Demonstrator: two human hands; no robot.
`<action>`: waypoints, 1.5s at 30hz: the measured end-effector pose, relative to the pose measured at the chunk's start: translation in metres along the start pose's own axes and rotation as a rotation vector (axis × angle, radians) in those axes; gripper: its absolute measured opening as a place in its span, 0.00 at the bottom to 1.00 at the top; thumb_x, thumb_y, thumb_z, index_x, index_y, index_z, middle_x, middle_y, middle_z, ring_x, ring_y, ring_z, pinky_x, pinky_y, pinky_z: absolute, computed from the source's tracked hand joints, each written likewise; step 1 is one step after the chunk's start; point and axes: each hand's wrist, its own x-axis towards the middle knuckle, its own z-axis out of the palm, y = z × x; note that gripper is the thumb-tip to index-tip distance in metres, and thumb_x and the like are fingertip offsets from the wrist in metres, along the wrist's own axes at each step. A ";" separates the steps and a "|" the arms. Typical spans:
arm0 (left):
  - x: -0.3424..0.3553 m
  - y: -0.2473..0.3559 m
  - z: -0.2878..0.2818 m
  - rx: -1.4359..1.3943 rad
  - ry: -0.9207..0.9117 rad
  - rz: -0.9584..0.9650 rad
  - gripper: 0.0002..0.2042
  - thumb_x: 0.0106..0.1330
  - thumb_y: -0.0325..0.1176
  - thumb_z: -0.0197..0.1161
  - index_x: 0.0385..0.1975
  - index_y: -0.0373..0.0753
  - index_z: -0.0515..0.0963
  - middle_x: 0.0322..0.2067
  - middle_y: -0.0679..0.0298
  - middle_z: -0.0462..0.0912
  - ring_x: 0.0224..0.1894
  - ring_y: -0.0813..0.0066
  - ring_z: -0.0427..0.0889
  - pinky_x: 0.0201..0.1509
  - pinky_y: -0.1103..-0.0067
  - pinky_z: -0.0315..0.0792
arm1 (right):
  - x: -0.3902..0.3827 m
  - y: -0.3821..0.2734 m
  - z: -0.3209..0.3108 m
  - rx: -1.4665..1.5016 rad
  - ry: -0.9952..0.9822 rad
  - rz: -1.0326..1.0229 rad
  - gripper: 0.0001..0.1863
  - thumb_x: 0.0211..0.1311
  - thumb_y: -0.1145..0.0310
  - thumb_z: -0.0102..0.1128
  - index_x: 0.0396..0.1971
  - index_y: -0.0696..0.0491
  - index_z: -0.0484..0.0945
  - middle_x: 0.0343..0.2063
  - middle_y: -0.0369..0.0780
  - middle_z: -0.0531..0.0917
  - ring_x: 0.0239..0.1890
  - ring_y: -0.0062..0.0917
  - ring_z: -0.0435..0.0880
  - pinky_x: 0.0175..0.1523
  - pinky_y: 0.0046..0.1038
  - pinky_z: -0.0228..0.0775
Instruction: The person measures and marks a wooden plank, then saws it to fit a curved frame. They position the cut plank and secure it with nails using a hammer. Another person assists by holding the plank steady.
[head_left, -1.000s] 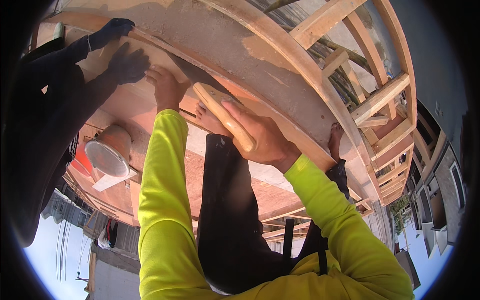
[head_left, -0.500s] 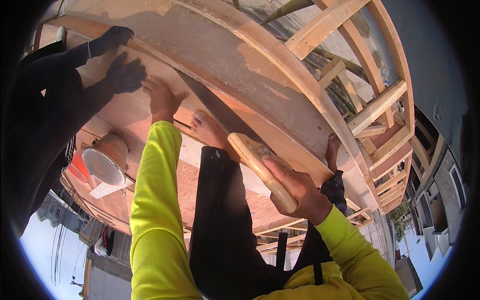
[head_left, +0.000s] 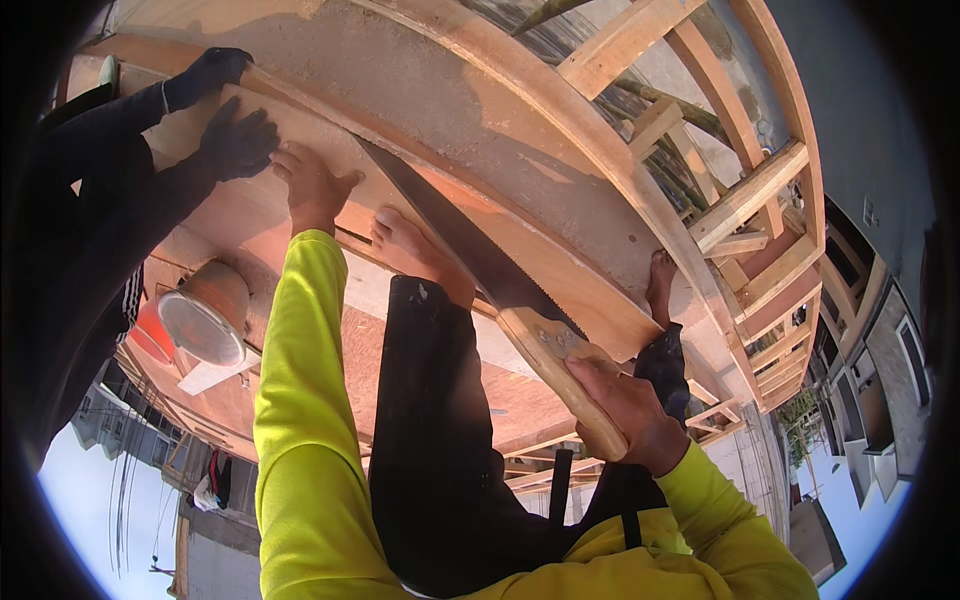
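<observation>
My right hand [head_left: 625, 408] is wrapped round the wooden handle of a hand saw [head_left: 465, 245]. The saw's dark toothed blade slants up and left, its far end at a thin wooden board [head_left: 560, 262]. My left hand [head_left: 312, 188] lies on that board with fingers stretched out and thumb apart, left of the blade. My bare foot [head_left: 405, 240] is on the board's near side. Beside my left hand, a co-worker's dark gloved hand [head_left: 237, 142] rests on the board. The co-worker's other gloved hand [head_left: 208, 80] is at its far edge.
A timber frame [head_left: 735, 205] with open gaps stands at the right. My other foot [head_left: 660, 285] is beyond the board's near right end. At the left, an upright-looking bucket [head_left: 205, 315] sits near the co-worker's legs. Plywood sheets [head_left: 420, 390] lie below.
My right hand has drawn the saw back, toward the lower right, so more of its blade shows. My left hand stays on the board; the whole view has shifted slightly.
</observation>
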 end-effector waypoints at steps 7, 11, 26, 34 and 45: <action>-0.001 0.025 0.010 -0.136 0.126 0.109 0.58 0.54 0.47 0.78 0.70 0.17 0.43 0.70 0.21 0.44 0.74 0.21 0.43 0.77 0.54 0.54 | 0.155 0.039 0.039 0.075 0.151 -0.115 0.38 0.56 0.74 0.66 0.69 0.55 0.67 0.53 0.54 0.82 0.49 0.49 0.84 0.50 0.36 0.80; -0.054 0.026 0.071 0.080 0.186 0.161 0.53 0.56 0.40 0.75 0.70 0.17 0.45 0.69 0.21 0.46 0.74 0.22 0.45 0.77 0.55 0.55 | 0.081 0.004 0.051 0.152 0.127 -0.017 0.35 0.61 0.69 0.64 0.69 0.52 0.67 0.50 0.52 0.84 0.52 0.47 0.84 0.53 0.38 0.79; -0.054 0.050 0.059 -0.001 0.207 0.029 0.52 0.56 0.43 0.74 0.67 0.12 0.48 0.68 0.18 0.47 0.74 0.22 0.48 0.76 0.56 0.58 | 0.022 0.006 0.009 0.118 0.145 -0.047 0.36 0.57 0.73 0.64 0.68 0.52 0.69 0.51 0.51 0.84 0.53 0.45 0.84 0.57 0.40 0.79; -0.035 0.052 0.079 0.191 0.168 0.097 0.50 0.59 0.39 0.71 0.68 0.12 0.44 0.68 0.16 0.43 0.73 0.18 0.45 0.77 0.53 0.55 | 0.123 0.051 0.028 0.177 0.135 -0.087 0.37 0.59 0.70 0.66 0.70 0.53 0.66 0.52 0.52 0.83 0.48 0.49 0.85 0.52 0.39 0.79; -0.057 0.065 0.042 -0.025 0.129 0.061 0.56 0.56 0.45 0.76 0.68 0.12 0.44 0.68 0.17 0.42 0.73 0.19 0.46 0.73 0.55 0.64 | -0.018 -0.001 -0.021 0.047 -0.048 0.154 0.37 0.54 0.73 0.66 0.68 0.52 0.69 0.56 0.46 0.82 0.57 0.42 0.83 0.57 0.35 0.80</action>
